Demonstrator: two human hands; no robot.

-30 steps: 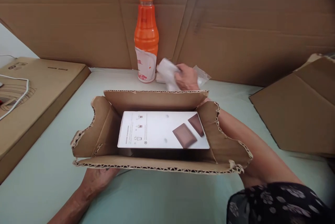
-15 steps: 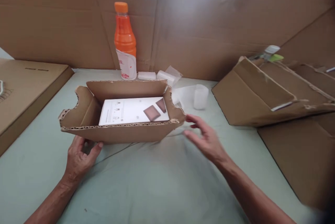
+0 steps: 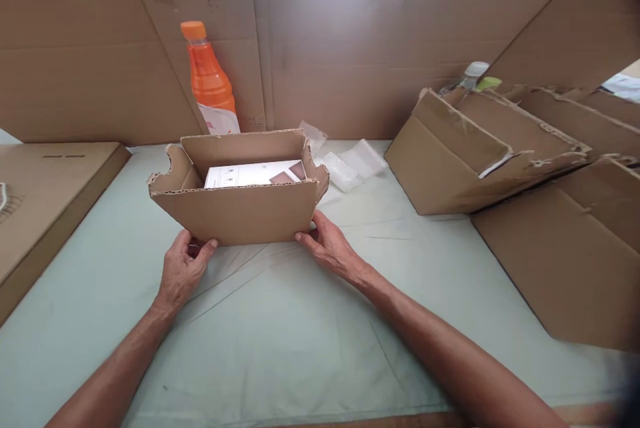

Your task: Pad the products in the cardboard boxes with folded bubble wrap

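An open-topped cardboard box (image 3: pixel 245 218) with cut-out side walls stands on the pale green cloth. Inside it lies a white printed carton (image 3: pixel 240 175) with brown squares on one end; its lower part is hidden by the front wall. My left hand (image 3: pixel 184 267) grips the bottom left corner, thumb on the front face and fingers behind the side. At the opposite bottom corner, my right hand (image 3: pixel 330 245) holds the box the same way. Behind it, an orange bottle (image 3: pixel 211 81) with a white label leans against the cardboard backing.
Crumpled clear plastic wrap (image 3: pixel 350 165) lies right of the box. Further right stand an open cardboard bin (image 3: pixel 440 155) and another bin (image 3: pixel 560 255), with a white-capped bottle (image 3: pixel 475 73) behind. A flat cardboard box (image 3: pixel 60 195) rests at the left.
My right hand has come in and closed on the right end of the box. The box now shows more of its front face and less of the carton. The camera view has shifted.
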